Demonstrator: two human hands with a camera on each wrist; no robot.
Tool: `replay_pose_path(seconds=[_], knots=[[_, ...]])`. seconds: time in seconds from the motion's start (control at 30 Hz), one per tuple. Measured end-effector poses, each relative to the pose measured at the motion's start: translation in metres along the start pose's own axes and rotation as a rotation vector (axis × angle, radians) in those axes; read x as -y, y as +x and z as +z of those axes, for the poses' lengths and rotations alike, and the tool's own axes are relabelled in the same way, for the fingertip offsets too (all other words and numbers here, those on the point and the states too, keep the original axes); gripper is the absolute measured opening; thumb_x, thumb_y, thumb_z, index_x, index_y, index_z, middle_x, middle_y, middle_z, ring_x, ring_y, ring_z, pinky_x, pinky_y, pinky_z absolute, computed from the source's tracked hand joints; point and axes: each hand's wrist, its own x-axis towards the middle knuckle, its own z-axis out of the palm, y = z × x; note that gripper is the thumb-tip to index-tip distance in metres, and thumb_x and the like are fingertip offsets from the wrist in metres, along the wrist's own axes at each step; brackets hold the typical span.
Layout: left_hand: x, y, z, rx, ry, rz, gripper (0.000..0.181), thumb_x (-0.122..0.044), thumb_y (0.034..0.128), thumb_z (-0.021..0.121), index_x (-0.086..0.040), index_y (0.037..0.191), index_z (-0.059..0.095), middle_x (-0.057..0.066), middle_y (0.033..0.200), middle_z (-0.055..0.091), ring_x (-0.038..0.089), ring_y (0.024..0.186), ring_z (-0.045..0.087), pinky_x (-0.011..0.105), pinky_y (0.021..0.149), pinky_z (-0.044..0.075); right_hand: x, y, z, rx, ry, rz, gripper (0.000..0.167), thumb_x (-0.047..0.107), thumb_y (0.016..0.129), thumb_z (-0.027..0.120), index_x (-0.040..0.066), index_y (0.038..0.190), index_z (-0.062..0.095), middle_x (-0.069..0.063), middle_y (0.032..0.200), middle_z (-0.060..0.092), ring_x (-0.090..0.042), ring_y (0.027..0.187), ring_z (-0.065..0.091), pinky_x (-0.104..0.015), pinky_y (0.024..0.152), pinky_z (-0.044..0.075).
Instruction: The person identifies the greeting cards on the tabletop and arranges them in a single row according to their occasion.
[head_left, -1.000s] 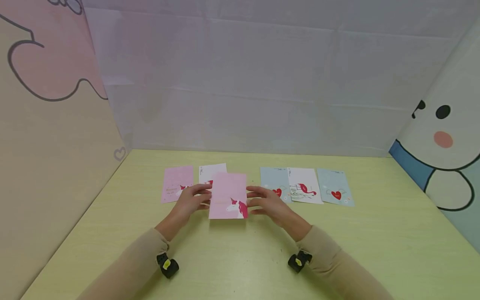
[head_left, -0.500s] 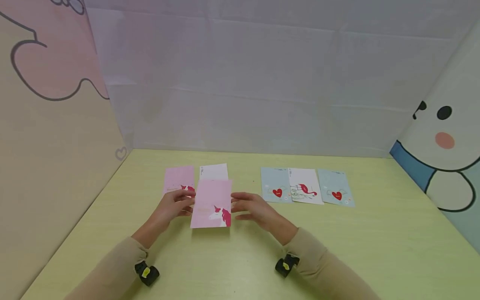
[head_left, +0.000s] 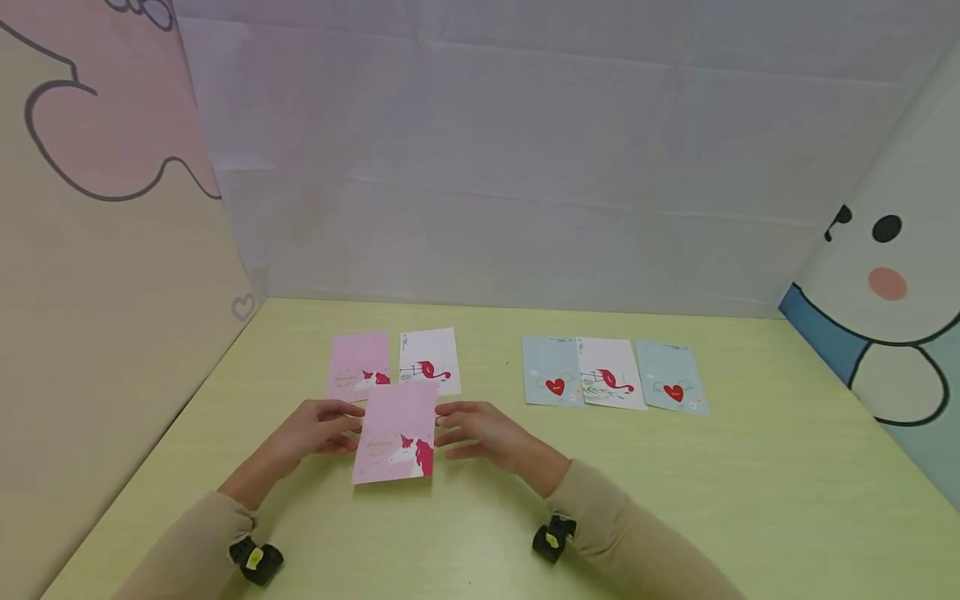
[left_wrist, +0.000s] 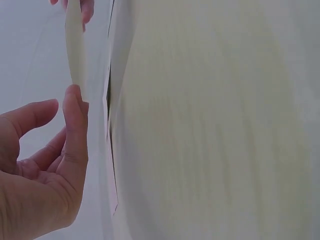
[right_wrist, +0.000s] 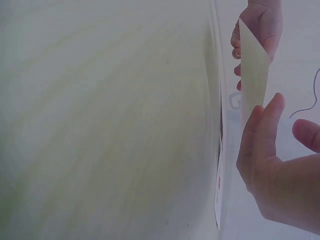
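Note:
A pink unicorn card [head_left: 396, 429] is held up off the table, tilted, between my two hands. My left hand [head_left: 318, 429] touches its left edge with the fingertips, and my right hand [head_left: 487, 437] touches the right edge. Both wrist views show the thumbs standing apart from the card, which appears nearly edge-on as a pale sheet [left_wrist: 75, 47]. Behind it lie another pink unicorn card [head_left: 356, 358] and a white flamingo card [head_left: 429, 350], whose lower edge sits close to the held card.
To the right lie a blue heart card [head_left: 551, 358], a white flamingo card [head_left: 611, 362] and a second blue heart card [head_left: 667, 367], side by side. A pale wall stands behind the yellow-green table [head_left: 675, 500], with printed panels at both sides.
Both hands have carried the pink unicorn card left and nearer to me. The white flamingo card behind it, covered in part before, shows its picture now. The other cards lie still.

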Motion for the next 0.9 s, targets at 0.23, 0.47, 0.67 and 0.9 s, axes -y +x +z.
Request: replay_pose_path(seconds=[0.23, 0.47, 0.67, 0.9], knots=[[0.006, -0.005, -0.011, 0.049, 0.07, -0.008, 0.04, -0.019, 0.0865, 0.057, 0.011, 0.112, 0.051, 0.012, 0.091, 0.059, 0.022, 0.068, 0.058, 0.03, 0.064, 0.051, -0.003, 0.004, 0.011, 0.041, 0.009, 0.022, 0.035, 0.013, 0.088, 0.052, -0.004, 0.118, 0.049, -0.011, 0.104, 0.058, -0.03, 0.091, 0.057, -0.036, 0.073, 0.05], [0.011, -0.012, -0.025, 0.112, 0.092, -0.006, 0.043, -0.021, 0.0869, 0.056, 0.014, 0.111, 0.049, 0.012, 0.091, 0.06, 0.02, 0.068, 0.058, 0.03, 0.062, 0.051, -0.004, 0.008, 0.022, 0.076, 0.011, 0.048, 0.033, 0.012, 0.087, 0.052, -0.005, 0.116, 0.051, -0.013, 0.101, 0.059, -0.03, 0.09, 0.058, -0.038, 0.074, 0.049], [0.015, -0.019, -0.037, 0.155, 0.123, -0.003, 0.043, -0.02, 0.0881, 0.055, 0.016, 0.111, 0.049, 0.011, 0.088, 0.061, 0.019, 0.067, 0.058, 0.031, 0.06, 0.051, -0.008, 0.015, 0.034, 0.106, -0.002, 0.066, 0.033, 0.012, 0.087, 0.053, -0.006, 0.115, 0.051, -0.011, 0.099, 0.059, -0.027, 0.086, 0.06, -0.036, 0.071, 0.05], [0.017, -0.024, -0.045, 0.174, 0.15, -0.024, 0.041, -0.019, 0.0882, 0.054, 0.016, 0.108, 0.051, 0.01, 0.086, 0.06, 0.019, 0.064, 0.058, 0.032, 0.058, 0.051, -0.01, 0.019, 0.045, 0.121, -0.025, 0.066, 0.033, 0.012, 0.088, 0.052, -0.007, 0.115, 0.051, -0.011, 0.098, 0.058, -0.024, 0.083, 0.061, -0.035, 0.068, 0.051]])
